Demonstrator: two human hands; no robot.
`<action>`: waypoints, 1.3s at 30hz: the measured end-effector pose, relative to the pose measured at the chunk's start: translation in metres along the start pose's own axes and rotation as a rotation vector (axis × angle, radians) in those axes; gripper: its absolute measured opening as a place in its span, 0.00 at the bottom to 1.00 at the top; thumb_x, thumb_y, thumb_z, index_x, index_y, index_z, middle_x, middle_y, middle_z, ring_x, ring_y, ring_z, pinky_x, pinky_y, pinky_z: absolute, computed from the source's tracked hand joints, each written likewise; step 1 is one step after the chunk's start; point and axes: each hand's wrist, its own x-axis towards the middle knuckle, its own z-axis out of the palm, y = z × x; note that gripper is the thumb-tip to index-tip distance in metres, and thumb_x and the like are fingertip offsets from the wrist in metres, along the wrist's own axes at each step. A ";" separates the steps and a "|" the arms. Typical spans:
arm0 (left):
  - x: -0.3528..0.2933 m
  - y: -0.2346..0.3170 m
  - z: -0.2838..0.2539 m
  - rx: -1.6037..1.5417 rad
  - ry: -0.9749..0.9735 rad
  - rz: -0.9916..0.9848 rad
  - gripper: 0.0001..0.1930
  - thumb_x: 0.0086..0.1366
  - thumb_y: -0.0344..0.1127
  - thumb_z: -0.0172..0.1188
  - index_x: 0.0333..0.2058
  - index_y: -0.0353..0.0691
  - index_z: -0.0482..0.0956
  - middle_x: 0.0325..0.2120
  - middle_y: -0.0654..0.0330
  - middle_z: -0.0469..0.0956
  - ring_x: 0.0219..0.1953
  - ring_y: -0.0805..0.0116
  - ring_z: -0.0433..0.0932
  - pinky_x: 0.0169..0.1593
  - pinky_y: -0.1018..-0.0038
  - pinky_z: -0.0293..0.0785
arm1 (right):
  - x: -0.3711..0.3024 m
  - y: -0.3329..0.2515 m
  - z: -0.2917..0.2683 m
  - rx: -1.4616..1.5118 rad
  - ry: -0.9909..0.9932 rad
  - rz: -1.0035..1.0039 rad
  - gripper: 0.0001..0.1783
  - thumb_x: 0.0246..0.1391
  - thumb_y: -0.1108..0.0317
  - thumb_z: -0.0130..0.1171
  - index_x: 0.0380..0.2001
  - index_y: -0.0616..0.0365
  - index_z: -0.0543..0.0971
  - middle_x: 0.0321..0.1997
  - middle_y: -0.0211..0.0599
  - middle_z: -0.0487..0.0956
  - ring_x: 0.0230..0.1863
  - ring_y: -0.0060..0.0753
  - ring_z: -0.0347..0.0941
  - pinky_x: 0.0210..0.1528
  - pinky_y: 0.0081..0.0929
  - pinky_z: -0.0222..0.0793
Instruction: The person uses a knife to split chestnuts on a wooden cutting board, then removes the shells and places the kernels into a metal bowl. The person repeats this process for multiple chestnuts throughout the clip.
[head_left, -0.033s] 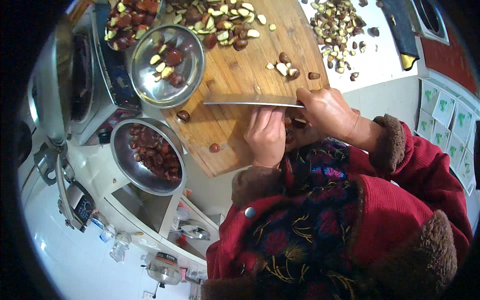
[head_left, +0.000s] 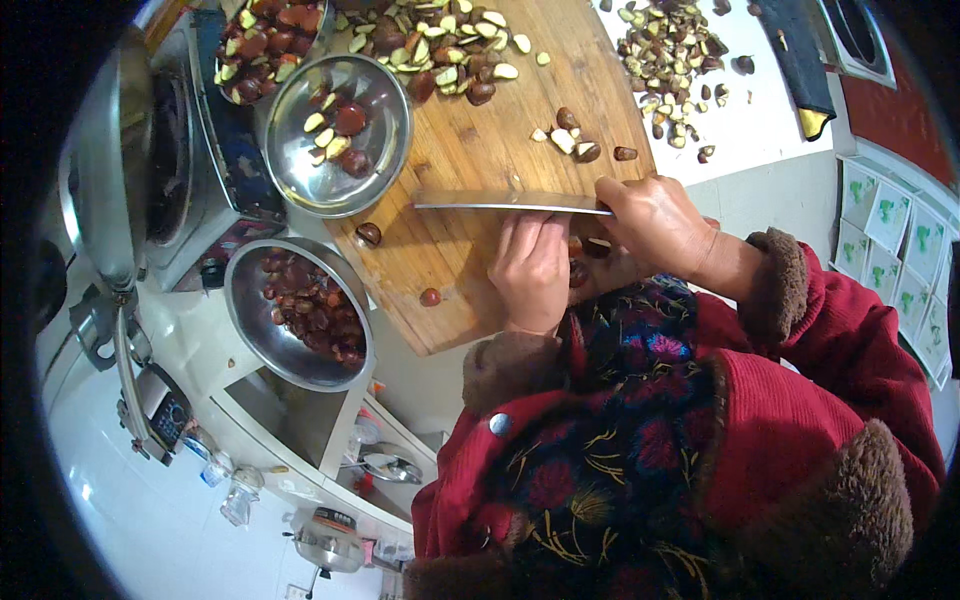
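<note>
In the head view, the person's right hand (head_left: 655,225) is wrapped firmly round the handle end of a long, straight-edged steel knife (head_left: 510,203), the thumb lying against it. The blade reaches out to the left across a thick, light-brown wooden cutting board (head_left: 420,262), and how far it stands above the wood cannot be told. The left hand (head_left: 532,268) has its fingers pressed together and bent, the tips close against the blade's near side; whether they pinch anything beneath cannot be seen.

Between the two hands, some glossy brown-skinned nuts (head_left: 597,248) lie at the near edge of the board. Beyond the blade sits a small cluster of brown and pale cut pieces (head_left: 570,142), with one dark brown piece (head_left: 625,153) just to its right. Two single brown nuts (head_left: 368,234) lie apart on the left part of the board. A heap of yellow-and-brown pieces (head_left: 450,50) covers the far end.

A shallow, shiny steel bowl (head_left: 378,178) at the board's left holds a few brown and yellow pieces; a deeper steel bowl (head_left: 258,325), nearer the person, holds many reddish-brown nuts. To the right, small brown-and-yellow scraps (head_left: 672,65) spread over a white bench (head_left: 755,120), near a dark cloth with a yellow corner (head_left: 797,65).
</note>
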 end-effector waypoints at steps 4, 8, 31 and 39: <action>0.002 0.000 -0.001 0.024 0.025 -0.007 0.07 0.54 0.25 0.65 0.33 0.40 0.82 0.39 0.60 0.79 0.43 0.56 0.78 0.45 0.64 0.76 | -0.033 0.014 0.001 0.009 -0.031 0.109 0.12 0.46 0.69 0.64 0.31 0.61 0.72 0.22 0.49 0.78 0.27 0.55 0.79 0.29 0.46 0.74; 0.008 -0.001 0.004 -0.056 0.090 -0.047 0.08 0.53 0.26 0.67 0.33 0.39 0.80 0.41 0.58 0.79 0.43 0.54 0.78 0.45 0.63 0.75 | -0.081 0.023 0.008 0.046 0.179 0.172 0.08 0.51 0.70 0.63 0.27 0.61 0.75 0.20 0.50 0.77 0.23 0.56 0.77 0.26 0.42 0.73; 0.002 0.006 -0.005 -0.130 -0.107 -0.164 0.15 0.55 0.19 0.66 0.42 0.35 0.78 0.50 0.52 0.75 0.49 0.62 0.78 0.51 0.68 0.81 | -0.148 0.036 0.045 0.107 0.253 0.378 0.09 0.53 0.70 0.61 0.29 0.59 0.70 0.21 0.51 0.76 0.25 0.59 0.75 0.26 0.49 0.70; 0.005 -0.004 -0.006 0.001 -0.023 -0.053 0.11 0.53 0.20 0.69 0.36 0.34 0.81 0.40 0.54 0.79 0.40 0.64 0.80 0.45 0.70 0.81 | -0.136 0.027 0.035 0.052 0.236 0.274 0.09 0.51 0.72 0.59 0.32 0.59 0.69 0.22 0.48 0.77 0.25 0.57 0.77 0.26 0.49 0.72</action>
